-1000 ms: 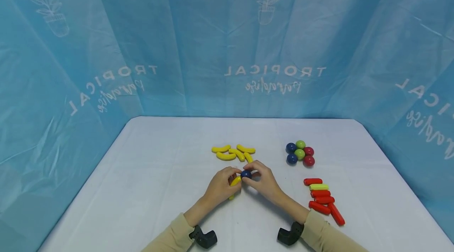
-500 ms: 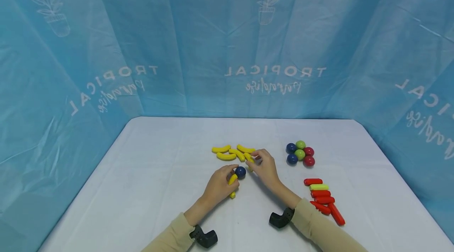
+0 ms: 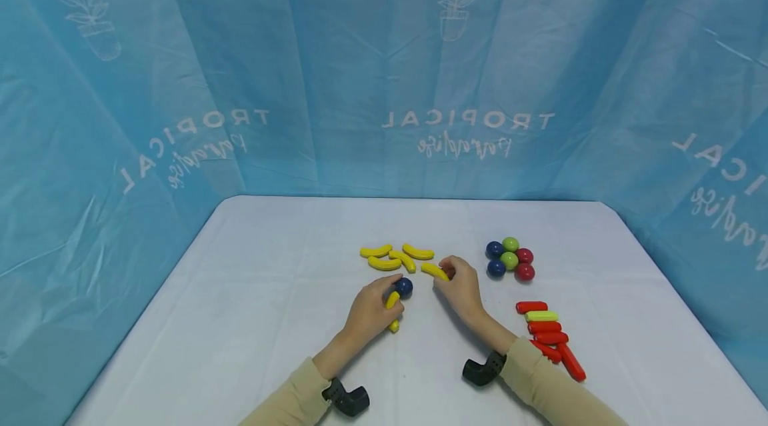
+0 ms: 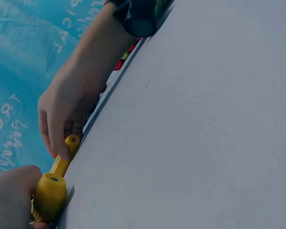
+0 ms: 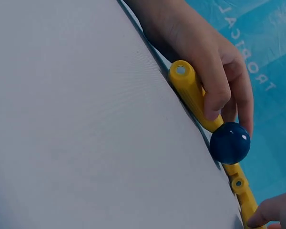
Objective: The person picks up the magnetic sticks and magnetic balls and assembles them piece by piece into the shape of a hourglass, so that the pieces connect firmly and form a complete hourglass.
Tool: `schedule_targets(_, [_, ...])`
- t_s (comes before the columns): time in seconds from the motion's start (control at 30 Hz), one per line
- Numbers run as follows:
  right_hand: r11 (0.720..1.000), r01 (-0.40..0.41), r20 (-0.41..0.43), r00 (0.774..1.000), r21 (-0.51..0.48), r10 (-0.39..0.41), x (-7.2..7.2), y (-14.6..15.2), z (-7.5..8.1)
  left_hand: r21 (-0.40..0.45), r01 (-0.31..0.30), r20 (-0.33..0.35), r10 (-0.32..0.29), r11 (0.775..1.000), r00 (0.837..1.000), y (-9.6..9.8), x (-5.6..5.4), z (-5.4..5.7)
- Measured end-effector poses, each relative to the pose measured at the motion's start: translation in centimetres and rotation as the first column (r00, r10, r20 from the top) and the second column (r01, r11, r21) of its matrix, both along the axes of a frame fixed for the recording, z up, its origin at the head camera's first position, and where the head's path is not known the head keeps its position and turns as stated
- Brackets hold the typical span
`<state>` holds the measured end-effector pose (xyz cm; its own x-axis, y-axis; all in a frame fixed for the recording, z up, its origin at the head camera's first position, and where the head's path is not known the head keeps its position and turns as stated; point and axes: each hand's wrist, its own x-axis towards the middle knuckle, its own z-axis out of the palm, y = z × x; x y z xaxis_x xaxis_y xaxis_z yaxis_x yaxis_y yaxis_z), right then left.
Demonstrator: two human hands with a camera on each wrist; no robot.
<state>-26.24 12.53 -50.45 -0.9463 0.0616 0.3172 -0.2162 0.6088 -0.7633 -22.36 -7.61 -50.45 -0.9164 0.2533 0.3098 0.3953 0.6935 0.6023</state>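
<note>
My left hand (image 3: 369, 311) grips a yellow banana-shaped piece (image 3: 393, 325) near the middle of the table. A dark blue ball (image 3: 404, 288) sits against the far end of that piece, by the left fingertips; in the right wrist view the ball (image 5: 230, 143) and the yellow piece (image 5: 187, 88) meet. Whether they are joined cannot be told. Farther right, my right hand (image 3: 463, 289) pinches a second yellow banana-shaped piece (image 3: 433, 271) by its right end. The left wrist view shows this second piece (image 4: 61, 166) beyond the nearer one (image 4: 50, 198), both with holes in their ends.
Several yellow banana-shaped pieces (image 3: 384, 264) lie just beyond the hands. At the right is a cluster of blue, green and red balls (image 3: 509, 261). Nearer, red and lime rods (image 3: 545, 327) lie beside the right forearm. Blue curtains (image 3: 384, 79) surround the white table (image 3: 270, 266).
My right hand has left the blue ball, reached the yellow group, and drawn one banana-shaped piece to the right. The left hand keeps its piece; the ball has shifted slightly left.
</note>
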Motion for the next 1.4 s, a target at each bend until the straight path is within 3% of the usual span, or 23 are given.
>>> schedule_targets(0.27, [0.998, -0.004, -0.023, 1.0, -0.058, 0.002, 0.9, 1.3, -0.1, 0.061, 0.009, 0.025, -0.011, 0.998, 1.0, -0.2, -0.2, -0.1])
schedule_targets(0.67, [0.985, -0.168, -0.057, 0.985, -0.043, 0.166, 1.8, 0.6, -0.1, 0.083, 0.024, 0.012, -0.025, 0.996, 1.0, -0.1, -0.4, -0.3])
schedule_targets(1.0, [0.967, -0.254, -0.053, 0.966, -0.02, 0.253, 2.2, 0.0, 0.0, 0.074, 0.053, -0.061, -0.049, 0.996, 0.997, 0.0, -0.3, -0.4])
schedule_targets(1.27, [0.923, -0.386, -0.074, 0.92, -0.008, 0.384, 2.7, -0.3, 0.1, 0.046, 0.147, -0.026, -0.146, 0.988, 0.989, 0.2, -0.1, -0.2])
schedule_targets(1.4, [0.897, -0.442, -0.12, 0.891, -0.016, 0.437, 2.9, -0.4, 0.2, 0.058, 0.15, 0.001, -0.15, 0.987, 0.989, 0.2, -0.1, -0.2])
